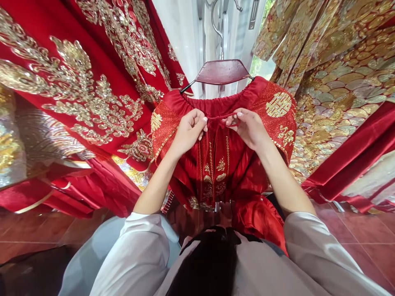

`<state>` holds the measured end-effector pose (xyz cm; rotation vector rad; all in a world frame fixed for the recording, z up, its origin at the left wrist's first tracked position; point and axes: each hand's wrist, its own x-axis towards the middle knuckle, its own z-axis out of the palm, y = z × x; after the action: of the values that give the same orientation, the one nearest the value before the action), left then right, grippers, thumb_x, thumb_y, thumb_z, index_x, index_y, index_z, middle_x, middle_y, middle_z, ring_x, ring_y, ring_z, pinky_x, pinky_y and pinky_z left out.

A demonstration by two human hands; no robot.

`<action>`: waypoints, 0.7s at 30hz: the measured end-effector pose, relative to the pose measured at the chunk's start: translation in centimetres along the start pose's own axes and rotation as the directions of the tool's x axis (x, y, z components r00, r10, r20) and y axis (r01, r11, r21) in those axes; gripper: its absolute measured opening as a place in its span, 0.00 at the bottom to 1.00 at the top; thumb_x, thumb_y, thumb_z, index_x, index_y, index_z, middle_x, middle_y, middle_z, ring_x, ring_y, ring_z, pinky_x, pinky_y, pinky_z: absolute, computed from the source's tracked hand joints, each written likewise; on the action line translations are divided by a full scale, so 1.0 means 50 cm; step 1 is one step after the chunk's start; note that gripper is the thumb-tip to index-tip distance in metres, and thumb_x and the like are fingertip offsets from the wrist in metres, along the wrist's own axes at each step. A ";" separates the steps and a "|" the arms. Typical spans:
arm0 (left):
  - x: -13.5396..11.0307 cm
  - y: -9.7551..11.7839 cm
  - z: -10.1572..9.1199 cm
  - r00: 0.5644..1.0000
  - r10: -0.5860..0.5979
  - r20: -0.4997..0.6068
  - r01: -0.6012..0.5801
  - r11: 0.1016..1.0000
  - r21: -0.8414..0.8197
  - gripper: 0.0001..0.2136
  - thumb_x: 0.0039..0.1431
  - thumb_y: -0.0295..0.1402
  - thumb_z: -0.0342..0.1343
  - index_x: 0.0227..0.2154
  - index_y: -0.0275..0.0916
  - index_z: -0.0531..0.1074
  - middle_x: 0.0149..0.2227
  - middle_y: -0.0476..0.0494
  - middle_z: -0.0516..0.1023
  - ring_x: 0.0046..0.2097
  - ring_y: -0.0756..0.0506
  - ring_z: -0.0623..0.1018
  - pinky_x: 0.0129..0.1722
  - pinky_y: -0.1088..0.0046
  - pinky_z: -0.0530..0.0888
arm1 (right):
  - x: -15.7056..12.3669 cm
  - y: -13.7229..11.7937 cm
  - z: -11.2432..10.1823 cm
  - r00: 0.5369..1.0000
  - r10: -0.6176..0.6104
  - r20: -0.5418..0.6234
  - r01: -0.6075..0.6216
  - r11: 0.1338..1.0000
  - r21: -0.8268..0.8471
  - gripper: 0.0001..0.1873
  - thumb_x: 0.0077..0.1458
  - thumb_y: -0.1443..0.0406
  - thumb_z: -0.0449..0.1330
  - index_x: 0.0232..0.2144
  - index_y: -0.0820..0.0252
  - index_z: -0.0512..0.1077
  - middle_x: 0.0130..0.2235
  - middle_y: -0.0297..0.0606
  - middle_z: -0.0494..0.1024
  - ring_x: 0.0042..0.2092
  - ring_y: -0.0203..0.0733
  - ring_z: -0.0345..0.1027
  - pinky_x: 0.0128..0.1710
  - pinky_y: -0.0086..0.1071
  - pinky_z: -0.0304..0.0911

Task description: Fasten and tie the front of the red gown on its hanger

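Observation:
In front of me a red garment with gold embroidery (243, 164) hangs from a dark wooden hanger (220, 73). Gathered fabric runs round its neckline, and a thin red drawstring (222, 116) stretches between my hands at the front. My left hand (191, 128) pinches the string close to the left side of the neck opening, thumb pressed to fingers. On the other side my right hand (246, 126) pinches the string too, its thumb and forefinger together. Below the hands, gold-trimmed strips hang down the garment's front.
A red gown with sequined gold patterns (92, 98) hangs at the left. Gold scale-patterned garments (336, 94) hang at the right. A metal hook (217, 24) rises behind the hanger. Low on the left is a pale grey chair or stool (95, 255), on a reddish tiled floor (361, 234).

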<state>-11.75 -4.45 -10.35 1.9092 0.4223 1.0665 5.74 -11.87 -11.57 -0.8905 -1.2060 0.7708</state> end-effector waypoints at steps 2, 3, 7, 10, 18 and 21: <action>-0.002 0.001 -0.008 0.999 0.036 -0.040 -0.034 0.997 0.066 0.08 0.58 0.28 0.52 0.24 0.40 0.61 0.19 0.54 0.62 0.19 0.54 0.60 0.19 0.77 0.57 | 0.001 0.001 -0.014 1.000 -0.025 -0.001 0.025 0.998 -0.060 0.17 0.52 0.52 0.60 0.26 0.58 0.62 0.20 0.27 0.60 0.23 0.29 0.59 0.26 0.27 0.61; -0.003 0.001 -0.012 0.997 0.057 -0.059 -0.050 0.993 0.105 0.08 0.57 0.28 0.53 0.24 0.39 0.62 0.19 0.55 0.61 0.20 0.54 0.60 0.20 0.77 0.57 | 0.002 0.001 -0.022 0.999 -0.034 -0.014 0.032 0.993 -0.117 0.16 0.52 0.54 0.61 0.26 0.58 0.63 0.19 0.26 0.58 0.21 0.28 0.55 0.23 0.26 0.58; -0.007 0.005 -0.026 0.996 0.076 -0.055 -0.065 0.983 0.173 0.04 0.53 0.28 0.57 0.25 0.38 0.67 0.21 0.53 0.64 0.22 0.54 0.63 0.22 0.77 0.58 | 0.003 -0.005 -0.052 0.991 -0.097 -0.093 0.069 0.960 -0.270 0.11 0.46 0.64 0.66 0.26 0.58 0.65 0.19 0.26 0.58 0.20 0.27 0.49 0.19 0.25 0.49; -0.007 0.010 -0.030 0.996 0.078 -0.031 -0.073 0.989 0.130 0.02 0.53 0.29 0.57 0.28 0.38 0.68 0.24 0.51 0.69 0.24 0.53 0.67 0.23 0.77 0.61 | 0.000 -0.012 -0.059 0.982 -0.145 -0.119 0.130 0.984 -0.124 0.14 0.43 0.62 0.66 0.29 0.56 0.64 0.22 0.27 0.61 0.23 0.29 0.57 0.22 0.25 0.55; -0.012 0.018 -0.035 0.986 0.156 -0.058 -0.133 0.948 0.290 0.04 0.56 0.30 0.54 0.27 0.39 0.69 0.21 0.50 0.72 0.23 0.52 0.68 0.24 0.75 0.62 | -0.011 -0.025 -0.074 0.973 -0.187 -0.136 0.144 0.950 -0.276 0.08 0.46 0.65 0.63 0.28 0.56 0.66 0.21 0.28 0.63 0.20 0.29 0.52 0.19 0.26 0.50; -0.002 0.038 -0.058 0.957 0.283 -0.063 -0.229 0.872 0.433 0.04 0.57 0.31 0.54 0.28 0.40 0.71 0.26 0.48 0.73 0.26 0.50 0.70 0.27 0.72 0.66 | -0.009 -0.036 -0.089 0.956 -0.266 -0.125 0.173 0.853 -0.492 0.05 0.48 0.65 0.61 0.27 0.57 0.68 0.24 0.32 0.68 0.23 0.32 0.57 0.22 0.28 0.54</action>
<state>-14.41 -4.03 -8.15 2.3393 0.5121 1.3605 10.06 -13.80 -10.71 -1.1723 -1.3228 0.1886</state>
